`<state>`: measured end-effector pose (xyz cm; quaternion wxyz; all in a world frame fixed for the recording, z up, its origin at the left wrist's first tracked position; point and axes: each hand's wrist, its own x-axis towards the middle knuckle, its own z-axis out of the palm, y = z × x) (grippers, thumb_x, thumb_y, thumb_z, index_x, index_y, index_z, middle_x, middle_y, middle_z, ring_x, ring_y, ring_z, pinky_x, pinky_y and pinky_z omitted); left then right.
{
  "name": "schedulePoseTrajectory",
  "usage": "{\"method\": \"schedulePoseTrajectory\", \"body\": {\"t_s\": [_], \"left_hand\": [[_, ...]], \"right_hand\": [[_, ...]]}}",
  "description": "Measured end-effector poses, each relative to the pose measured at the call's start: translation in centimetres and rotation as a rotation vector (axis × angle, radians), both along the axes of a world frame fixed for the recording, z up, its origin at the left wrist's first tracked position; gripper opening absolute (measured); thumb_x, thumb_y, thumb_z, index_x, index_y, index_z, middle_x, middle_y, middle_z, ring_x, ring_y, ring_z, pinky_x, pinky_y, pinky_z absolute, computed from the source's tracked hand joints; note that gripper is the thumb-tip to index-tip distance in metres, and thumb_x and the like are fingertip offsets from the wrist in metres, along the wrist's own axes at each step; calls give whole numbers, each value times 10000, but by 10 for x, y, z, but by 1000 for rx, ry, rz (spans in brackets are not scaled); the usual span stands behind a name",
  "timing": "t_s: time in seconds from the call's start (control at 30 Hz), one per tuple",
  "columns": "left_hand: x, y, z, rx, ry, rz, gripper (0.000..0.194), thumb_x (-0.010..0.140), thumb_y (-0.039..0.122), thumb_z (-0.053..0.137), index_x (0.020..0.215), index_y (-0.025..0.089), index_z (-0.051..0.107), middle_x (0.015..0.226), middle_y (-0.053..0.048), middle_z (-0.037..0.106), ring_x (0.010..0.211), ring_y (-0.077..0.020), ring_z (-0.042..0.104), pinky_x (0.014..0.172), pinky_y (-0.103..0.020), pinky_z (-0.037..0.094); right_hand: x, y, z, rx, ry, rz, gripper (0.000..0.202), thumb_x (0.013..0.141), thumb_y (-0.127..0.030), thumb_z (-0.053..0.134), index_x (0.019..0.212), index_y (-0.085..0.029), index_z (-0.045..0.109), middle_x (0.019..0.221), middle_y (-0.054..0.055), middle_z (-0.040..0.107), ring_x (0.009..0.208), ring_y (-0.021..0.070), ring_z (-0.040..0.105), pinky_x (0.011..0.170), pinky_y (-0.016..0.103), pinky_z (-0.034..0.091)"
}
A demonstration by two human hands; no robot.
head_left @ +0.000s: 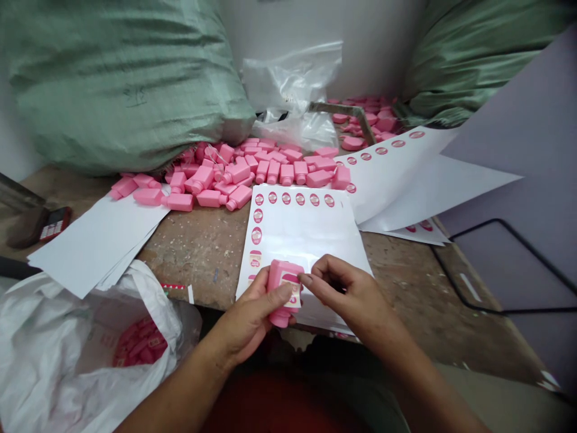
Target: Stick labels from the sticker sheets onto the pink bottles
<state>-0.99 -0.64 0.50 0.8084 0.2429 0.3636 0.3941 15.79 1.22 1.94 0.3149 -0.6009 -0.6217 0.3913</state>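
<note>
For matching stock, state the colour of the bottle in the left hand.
The bottle is pink; the head view shows it best.

Centre-left: bare wooden tabletop [202, 243], low passage between pink bottle heap [237, 174] above and white plastic bag [40, 343] below | upper left: bulging green woven sack [126, 84] blocks | right of centre: curled label sheets [387, 180] rise | lower right: tabletop open, black metal frame [536, 311] crossing its edge

A pink bottle [276, 279], neck [280, 319] downward, has a printed label [294, 288] lying over its front.
</note>
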Motion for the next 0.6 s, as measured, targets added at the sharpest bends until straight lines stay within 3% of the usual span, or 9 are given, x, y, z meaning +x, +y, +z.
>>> {"method": "schedulePoseTrajectory", "body": {"t_s": [0.17, 0.3, 0.37, 0.47, 0.6], "left_hand": [[2, -1, 2, -2, 32, 3, 478, 765, 244, 725, 1210, 214, 554, 1009, -40, 558, 863, -120, 533, 688, -218, 455], [2, -3, 1, -37, 45, 3, 487, 730, 207, 747, 1177, 183, 555, 991, -54, 570, 837, -128, 560, 649, -212, 457], [1, -4, 2, -61, 45, 7, 492, 720, 195, 754, 1169, 183, 553, 1024, -67, 582, 860, -142, 581, 660, -220, 470], [1, -5, 4, -91, 24, 30, 493, 723, 190, 751, 1173, 205, 551, 1079, -76, 589, 906, -169, 600, 693, -254, 500], [2, -5, 1, -75, -40, 84, 396, 795, 291, 697, 1154, 196, 559, 1081, -88, 610, 901, -181, 608, 696, -281, 517]], "right_hand": [[2, -4, -5, 185, -174, -27, 286, 804, -454, 575, 645, -224, 518, 568, -31, 519, 544, 133, 442, 557, 279, 347], [9, -3, -5, 346, -241, -210, 268, 803, -465, 590, 678, -228, 565, 578, -9, 548, 546, 148, 449, 564, 294, 352], [10, -4, -3, 279, -96, -216, 265, 812, -474, 585, 711, -231, 557, 587, -17, 524, 538, 141, 457, 520, 273, 357], [8, -10, 1, 129, 168, -114, 215, 836, -447, 564, 808, -234, 559, 681, -17, 535, 592, 134, 504, 517, 245, 401], [3, -20, 2, 78, 186, -13, 165, 857, -388, 551, 860, -227, 588, 750, -1, 587, 674, 148, 552, 588, 253, 443]]}}
